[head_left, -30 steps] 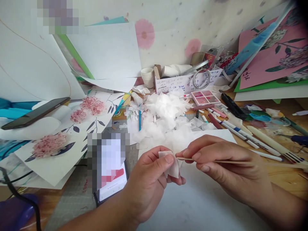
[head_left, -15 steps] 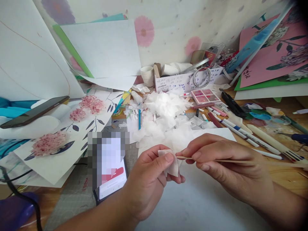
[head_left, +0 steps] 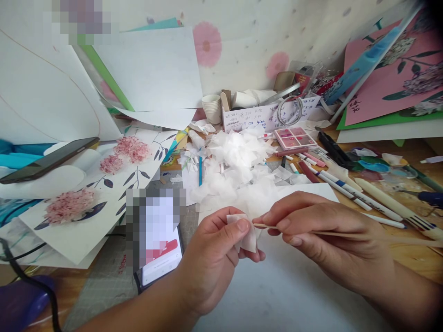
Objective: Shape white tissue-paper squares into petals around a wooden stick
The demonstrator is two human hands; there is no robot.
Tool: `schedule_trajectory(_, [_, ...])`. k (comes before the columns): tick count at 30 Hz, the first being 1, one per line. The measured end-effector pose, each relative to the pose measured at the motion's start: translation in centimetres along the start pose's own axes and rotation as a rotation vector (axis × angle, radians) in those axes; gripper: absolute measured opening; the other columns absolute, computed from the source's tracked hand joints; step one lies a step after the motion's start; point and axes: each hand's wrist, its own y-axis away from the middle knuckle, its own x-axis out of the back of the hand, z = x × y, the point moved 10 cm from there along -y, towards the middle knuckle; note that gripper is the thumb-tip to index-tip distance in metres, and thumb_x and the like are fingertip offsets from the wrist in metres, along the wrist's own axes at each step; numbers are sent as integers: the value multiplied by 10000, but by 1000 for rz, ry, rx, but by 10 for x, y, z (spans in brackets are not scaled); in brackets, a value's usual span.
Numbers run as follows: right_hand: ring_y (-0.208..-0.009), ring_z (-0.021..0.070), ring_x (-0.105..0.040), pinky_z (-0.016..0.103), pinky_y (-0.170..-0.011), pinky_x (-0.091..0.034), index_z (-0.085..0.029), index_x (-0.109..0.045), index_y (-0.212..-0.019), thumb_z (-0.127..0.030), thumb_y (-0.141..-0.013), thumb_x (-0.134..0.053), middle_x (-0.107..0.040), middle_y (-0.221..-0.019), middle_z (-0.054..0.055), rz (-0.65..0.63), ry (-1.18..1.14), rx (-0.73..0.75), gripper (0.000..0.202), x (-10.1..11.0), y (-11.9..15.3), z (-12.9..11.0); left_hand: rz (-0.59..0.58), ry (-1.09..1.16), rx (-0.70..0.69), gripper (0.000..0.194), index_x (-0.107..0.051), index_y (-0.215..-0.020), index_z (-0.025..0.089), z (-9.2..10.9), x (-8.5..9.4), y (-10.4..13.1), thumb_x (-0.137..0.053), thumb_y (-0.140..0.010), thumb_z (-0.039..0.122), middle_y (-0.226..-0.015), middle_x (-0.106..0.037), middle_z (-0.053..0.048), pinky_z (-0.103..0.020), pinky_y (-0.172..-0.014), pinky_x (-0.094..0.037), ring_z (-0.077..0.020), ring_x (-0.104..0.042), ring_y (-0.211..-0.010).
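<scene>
Rn the step in hand is prob close work w/ a thin, pale, straight stick, likely wood or bamboo, (head_left: pixel 266 226) at the edge of a small white piece of thin, tissue-like paper (head_left: pixel 251 239). Both are held up over a big plain white sheet (head_left: pixel 277 295), approx mid-view, just below a loose heap of translucent white paper scraps (head_left: pixel 238 152). The stick's tip is right at the paper's R edge; can't tell if it's actually touching, bc the fingertips crowd that spot. Next move prob calls for a steady L hold and a light, controlled turn or push of the stick; paper this thin looks easy to crease or tear.

Fingers: L hand (head_left: pixel 211 253) has its thumb pressed flat on the paper, no gap, backed by the index; the other fingers curl behind, below the paper. R hand (head_left: pixel 321 235) has thumb & fingers closed on the stick, pencil-style, index reaching fwd almost to the paper. The stick runs back past the palm toward the R edge of view. Nearby: a black smartphone w/ lit screen (head_left: pixel 161 263) just L of the L wrist, white-barrelled marker pens (head_left: pixel 360 198) beyond the R hand.
</scene>
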Motion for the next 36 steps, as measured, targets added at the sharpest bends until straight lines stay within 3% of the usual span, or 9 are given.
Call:
schedule_trajectory(26, [-863, 161, -703, 250, -711, -604, -195, -671, -982, -141, -905, -586, -712, -933, 73, -15, 195, 89, 127, -2, -2, -11, 48, -134, -63, 189, -612, -712, 151, 7, 5, -1, -686, -833, 275, -611, -605, 15, -293, -673, -450, -125, -562, -599])
schedule_trajectory(36, [-853, 172, -702, 261, -685, -615, -203, -684, -985, -109, -885, -596, -715, -922, 77, 11, 129, 54, 163, 0, -3, -7, 22, -65, -63, 180, -605, -695, 156, 7, 3, -2, -676, -834, 247, -612, -593, 9, -287, -661, -473, -130, -552, -608])
